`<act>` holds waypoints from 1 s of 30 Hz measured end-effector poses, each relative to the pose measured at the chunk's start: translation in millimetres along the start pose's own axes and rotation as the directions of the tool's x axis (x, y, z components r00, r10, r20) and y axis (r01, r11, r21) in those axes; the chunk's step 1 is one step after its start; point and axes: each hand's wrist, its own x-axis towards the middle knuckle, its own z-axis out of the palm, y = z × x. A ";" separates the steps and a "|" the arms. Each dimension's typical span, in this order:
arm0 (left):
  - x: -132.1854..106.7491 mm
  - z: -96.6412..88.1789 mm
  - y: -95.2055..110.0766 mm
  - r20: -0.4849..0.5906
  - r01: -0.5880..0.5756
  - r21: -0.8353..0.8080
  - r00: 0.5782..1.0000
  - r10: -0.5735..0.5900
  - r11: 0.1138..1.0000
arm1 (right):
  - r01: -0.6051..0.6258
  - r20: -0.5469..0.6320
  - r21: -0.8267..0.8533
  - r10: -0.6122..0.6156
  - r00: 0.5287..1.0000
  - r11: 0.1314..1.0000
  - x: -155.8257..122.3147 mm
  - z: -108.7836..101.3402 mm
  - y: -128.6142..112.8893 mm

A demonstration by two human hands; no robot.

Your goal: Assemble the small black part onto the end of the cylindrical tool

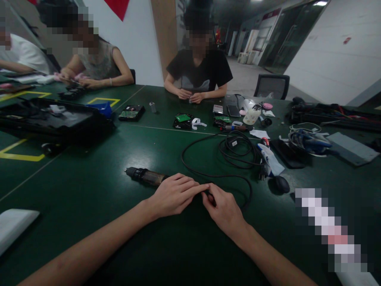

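At lower centre of the frame, the left hand point(174, 194) lies palm-down over the rear of an electric screwdriver point(145, 176). Its grip is folded over the barrel and pins it to the green desk point(89, 222). Only the tool's brownish body and black chuck show, pointing toward the left edge. The right hand point(223, 210) meets the left fingertips, its grip narrowed to a thumb-and-forefinger pinch on the black cable point(218, 174), about where the cable seems to enter the tool. The joint itself is hidden under the fingers. From there the cable arcs right and back up to a loose coil point(238, 147) at centre right.

The work in hand looks like fingering the cable end at the tool's tail. It would go best with the left palm bearing straight down so the round barrel cannot roll. The pinch should sit close to the tool rather than far along the cable, and the slack loop should lie free so nothing tugs back.

A computer mouse point(281, 184) lies just right of the loop. Bare hard drives point(131, 112) lie further up the desk, where another person's hands point(190, 95) work at upper centre.
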 end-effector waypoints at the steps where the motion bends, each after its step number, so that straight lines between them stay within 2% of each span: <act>1: 0.0 0.7 -0.1 -0.013 0.005 0.004 1.000 -0.005 1.000 | -0.001 0.004 0.001 0.001 1.000 1.000 0.1 -0.4 -0.5; 4: 0.7 1.8 0.2 -0.048 0.027 0.014 0.998 -0.027 1.000 | -0.004 0.013 0.010 0.004 1.000 1.000 0.2 -1.5 -1.3; 10: 0.7 -2.7 0.6 0.019 0.005 -0.012 1.000 -0.005 1.000 | -0.017 0.015 0.022 0.016 1.000 1.000 0.2 -2.3 -2.0; 16: -0.2 2.8 -0.2 -0.045 0.034 -0.012 0.998 -0.035 0.999 | -0.010 0.015 0.003 0.010 1.000 1.000 0.0 -0.6 -0.4; 23: 0.4 -0.9 0.4 0.016 0.017 -0.044 1.000 -0.017 0.999 | -0.015 0.002 0.006 0.015 1.000 1.000 0.0 1.0 0.0; 27: 0.1 1.1 0.0 -0.030 0.037 -0.007 0.999 -0.037 0.999 | -0.018 0.021 0.028 0.018 1.000 0.999 0.0 -0.4 -0.7; 30: 0.4 0.8 0.4 -0.009 0.041 -0.023 0.999 -0.041 0.999 | -0.014 0.018 0.032 0.013 1.000 0.999 -0.3 -0.7 -0.1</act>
